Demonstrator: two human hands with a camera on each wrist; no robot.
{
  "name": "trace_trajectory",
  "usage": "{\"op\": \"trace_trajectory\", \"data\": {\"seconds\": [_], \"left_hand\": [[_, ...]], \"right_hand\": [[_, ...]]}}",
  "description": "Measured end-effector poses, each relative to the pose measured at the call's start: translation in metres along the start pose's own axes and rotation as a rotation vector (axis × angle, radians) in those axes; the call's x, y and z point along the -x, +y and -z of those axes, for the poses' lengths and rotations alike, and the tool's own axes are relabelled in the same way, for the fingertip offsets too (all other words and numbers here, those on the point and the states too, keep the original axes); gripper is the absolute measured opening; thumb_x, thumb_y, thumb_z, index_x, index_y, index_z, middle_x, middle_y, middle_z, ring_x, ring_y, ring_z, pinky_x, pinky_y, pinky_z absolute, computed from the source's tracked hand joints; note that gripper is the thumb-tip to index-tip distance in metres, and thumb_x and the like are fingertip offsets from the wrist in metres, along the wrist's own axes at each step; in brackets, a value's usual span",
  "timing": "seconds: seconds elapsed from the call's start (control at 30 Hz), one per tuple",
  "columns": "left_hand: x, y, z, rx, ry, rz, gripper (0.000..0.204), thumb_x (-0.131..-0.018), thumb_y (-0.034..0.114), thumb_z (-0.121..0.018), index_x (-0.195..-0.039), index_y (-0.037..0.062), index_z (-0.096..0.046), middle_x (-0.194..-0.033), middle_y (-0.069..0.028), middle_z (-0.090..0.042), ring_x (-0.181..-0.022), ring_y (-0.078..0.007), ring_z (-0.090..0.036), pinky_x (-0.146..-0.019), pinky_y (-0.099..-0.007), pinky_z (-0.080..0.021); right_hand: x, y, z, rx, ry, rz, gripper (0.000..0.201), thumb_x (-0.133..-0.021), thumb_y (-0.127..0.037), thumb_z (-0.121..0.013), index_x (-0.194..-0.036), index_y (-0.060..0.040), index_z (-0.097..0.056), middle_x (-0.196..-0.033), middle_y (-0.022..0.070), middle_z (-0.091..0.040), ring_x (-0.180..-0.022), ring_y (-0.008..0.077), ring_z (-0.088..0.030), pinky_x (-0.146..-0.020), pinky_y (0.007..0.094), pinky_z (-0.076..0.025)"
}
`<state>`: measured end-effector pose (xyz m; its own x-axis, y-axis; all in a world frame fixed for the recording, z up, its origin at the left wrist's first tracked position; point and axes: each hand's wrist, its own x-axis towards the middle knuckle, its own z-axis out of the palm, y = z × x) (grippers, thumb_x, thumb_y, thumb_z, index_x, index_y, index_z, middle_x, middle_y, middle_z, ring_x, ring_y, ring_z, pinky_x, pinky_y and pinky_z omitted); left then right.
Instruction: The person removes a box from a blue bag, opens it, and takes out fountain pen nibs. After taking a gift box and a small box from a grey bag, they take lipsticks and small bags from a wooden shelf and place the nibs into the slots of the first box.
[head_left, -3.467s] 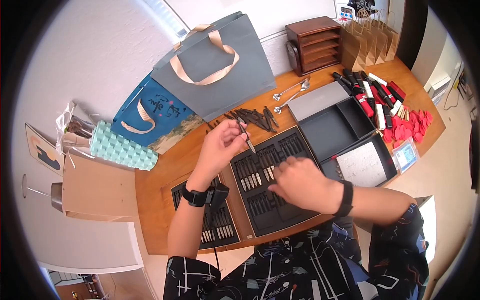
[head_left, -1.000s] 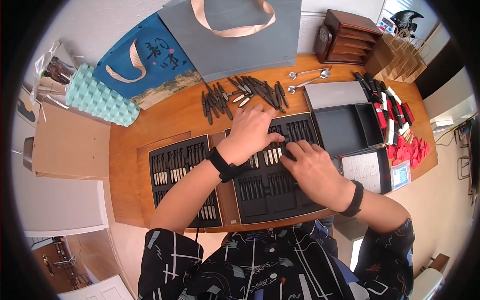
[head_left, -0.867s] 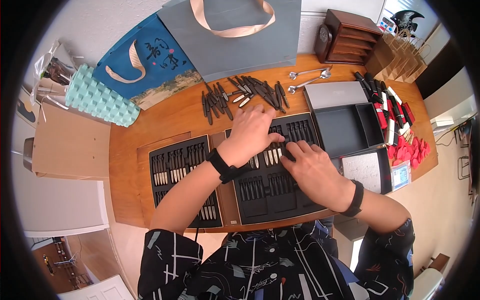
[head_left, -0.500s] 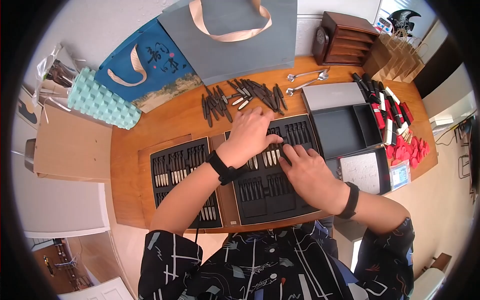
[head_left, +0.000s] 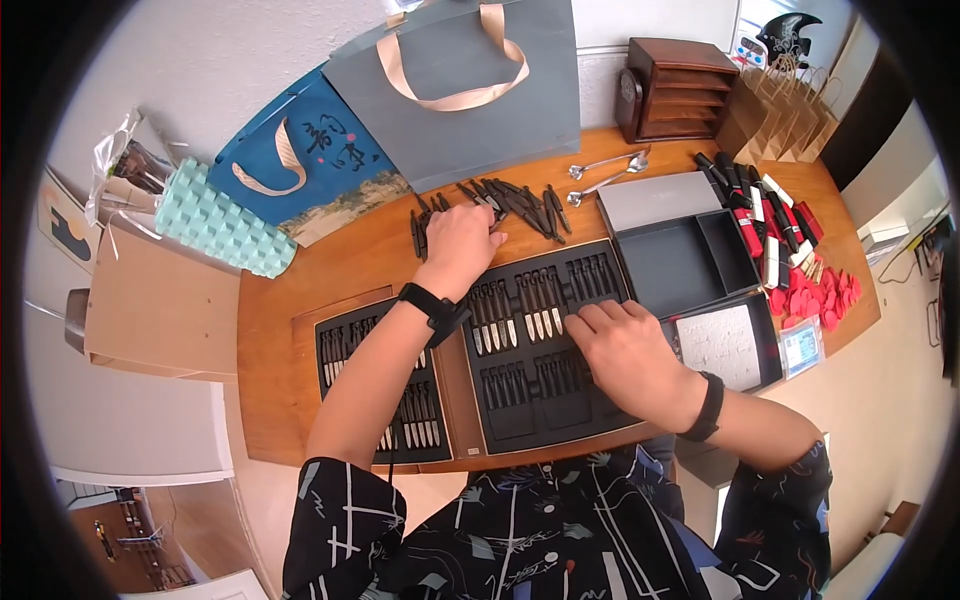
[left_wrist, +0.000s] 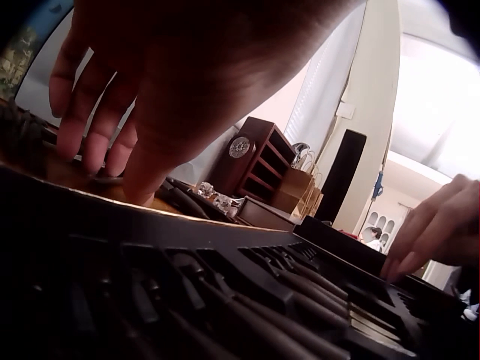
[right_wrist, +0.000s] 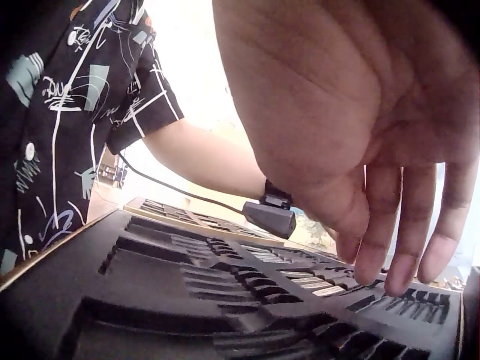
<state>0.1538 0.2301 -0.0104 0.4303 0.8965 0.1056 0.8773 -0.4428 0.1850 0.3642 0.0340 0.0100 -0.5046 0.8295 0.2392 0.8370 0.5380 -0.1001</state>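
My left hand (head_left: pixel 457 245) reaches over the pile of slim dark-handled pieces (head_left: pixel 522 205) behind the case. In the left wrist view its fingers (left_wrist: pixel 94 142) point down, loosely bent, at dark pieces on the tabletop; no grip shows. My right hand (head_left: pixel 635 365) hovers over the right half of the open case, its fingers (right_wrist: pixel 401 270) hanging relaxed near the slots. That half is a black slotted tray (head_left: pixel 515 428). Slim pieces with pale, blade-like ends (head_left: pixel 542 322) lie in its upper left and middle slots; slots in its lower part look vacant.
The case's left half (head_left: pixel 432 455) holds more such pieces. Right of the case are a grey compartmented box (head_left: pixel 670 268), a white foam slab (head_left: pixel 720 348) and red petal-like pieces (head_left: pixel 815 300). Behind stand paper bags (head_left: pixel 460 130), two silver spoons (head_left: pixel 607 180) and a wooden rack (head_left: pixel 682 95).
Earlier my left hand held a slim piece over the tray, then worked at the middle slots beside my right hand. Now it is back at the pile; my right hand stays over the tray.
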Motion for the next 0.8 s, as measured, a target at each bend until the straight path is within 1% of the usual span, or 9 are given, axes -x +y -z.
{"op": "trace_trajectory", "data": {"seconds": [0.07,0.13,0.27,0.37,0.43,0.57,0.63,0.67,0.8], "left_hand": [[-0.002,-0.002,-0.007,0.016,-0.021,0.006,0.016,-0.089,0.020,-0.079,-0.092,0.0040,-0.076,-0.086,-0.0184,-0.074,-0.087,-0.0387,-0.073,-0.089,-0.0509,-0.054],[-0.004,-0.006,-0.013,-0.091,0.075,-0.090,0.012,-0.090,0.017,-0.075,-0.091,0.0057,-0.077,-0.086,-0.0201,-0.076,-0.086,-0.0404,-0.074,-0.083,-0.0498,-0.058],[-0.003,-0.006,-0.012,-0.100,0.056,-0.051,0.011,-0.090,0.012,-0.071,-0.093,0.0042,-0.078,-0.088,-0.0214,-0.076,-0.089,-0.0412,-0.074,-0.084,-0.0503,-0.058],[0.007,-0.001,0.008,0.056,0.041,0.046,0.013,-0.091,0.014,-0.073,-0.092,0.0023,-0.078,-0.089,-0.0200,-0.077,-0.087,-0.0376,-0.076,-0.082,-0.0468,-0.060],[0.013,-0.006,0.019,0.311,-0.120,0.045,0.015,-0.093,0.015,-0.074,-0.100,0.0014,-0.076,-0.085,-0.0161,-0.078,-0.080,-0.0285,-0.077,-0.077,-0.0394,-0.061],[0.033,0.002,0.034,0.608,-0.225,0.110,0.023,-0.094,0.014,-0.076,-0.112,0.0017,-0.070,-0.079,-0.0118,-0.075,-0.072,-0.0198,-0.074,-0.071,-0.0331,-0.059],[0.044,0.012,0.042,0.638,-0.264,0.124,0.028,-0.094,0.009,-0.074,-0.119,0.0025,-0.063,-0.073,-0.0099,-0.072,-0.067,-0.0169,-0.072,-0.065,-0.0332,-0.056],[0.050,0.017,0.048,0.637,-0.263,0.124,0.028,-0.094,0.009,-0.074,-0.119,0.0025,-0.063,-0.073,-0.0099,-0.072,-0.067,-0.0169,-0.072,-0.065,-0.0332,-0.056],[0.067,0.030,0.050,0.297,-0.018,-0.132,0.024,-0.094,0.005,-0.072,-0.113,0.0034,-0.057,-0.071,-0.0125,-0.071,-0.064,-0.0294,-0.070,-0.060,-0.0387,-0.052]], "right_hand": [[0.001,0.001,0.001,0.001,-0.001,-0.028,0.021,-0.075,-0.006,-0.070,-0.096,-0.0042,-0.065,-0.091,0.0079,-0.064,-0.089,0.0251,-0.067,-0.079,0.0357,-0.052],[0.003,0.002,0.001,-0.017,0.013,-0.040,0.021,-0.075,-0.005,-0.070,-0.095,-0.0043,-0.064,-0.090,0.0083,-0.064,-0.089,0.0260,-0.067,-0.078,0.0364,-0.052],[0.005,0.003,0.003,-0.031,0.021,-0.053,0.022,-0.073,-0.005,-0.071,-0.094,-0.0046,-0.063,-0.089,0.0086,-0.064,-0.089,0.0268,-0.067,-0.078,0.0364,-0.052],[0.005,0.005,0.008,-0.061,0.067,-0.070,0.022,-0.073,-0.005,-0.071,-0.093,-0.0050,-0.062,-0.089,0.0085,-0.063,-0.089,0.0273,-0.067,-0.078,0.0367,-0.053],[0.003,0.006,0.014,-0.088,0.101,-0.072,0.023,-0.073,-0.004,-0.072,-0.093,-0.0057,-0.062,-0.089,0.0081,-0.062,-0.088,0.0272,-0.067,-0.078,0.0373,-0.053],[-0.004,0.007,0.018,-0.101,0.133,-0.069,0.024,-0.072,-0.003,-0.071,-0.094,-0.0057,-0.062,-0.090,0.0078,-0.062,-0.088,0.0270,-0.067,-0.078,0.0376,-0.053],[-0.008,0.006,0.019,-0.158,0.170,-0.059,0.018,-0.088,-0.007,-0.072,-0.105,-0.0056,-0.067,-0.094,0.0061,-0.066,-0.086,0.0273,-0.068,-0.076,0.0393,-0.054],[-0.010,0.005,0.019,-0.158,0.172,-0.059,0.018,-0.088,-0.007,-0.072,-0.105,-0.0056,-0.067,-0.094,0.0061,-0.066,-0.086,0.0273,-0.068,-0.076,0.0393,-0.054],[-0.014,0.003,0.019,-0.209,0.196,-0.066,0.024,-0.087,-0.005,-0.071,-0.112,-0.0043,-0.068,-0.106,0.0085,-0.070,-0.091,0.0281,-0.071,-0.079,0.0395,-0.057]]}}
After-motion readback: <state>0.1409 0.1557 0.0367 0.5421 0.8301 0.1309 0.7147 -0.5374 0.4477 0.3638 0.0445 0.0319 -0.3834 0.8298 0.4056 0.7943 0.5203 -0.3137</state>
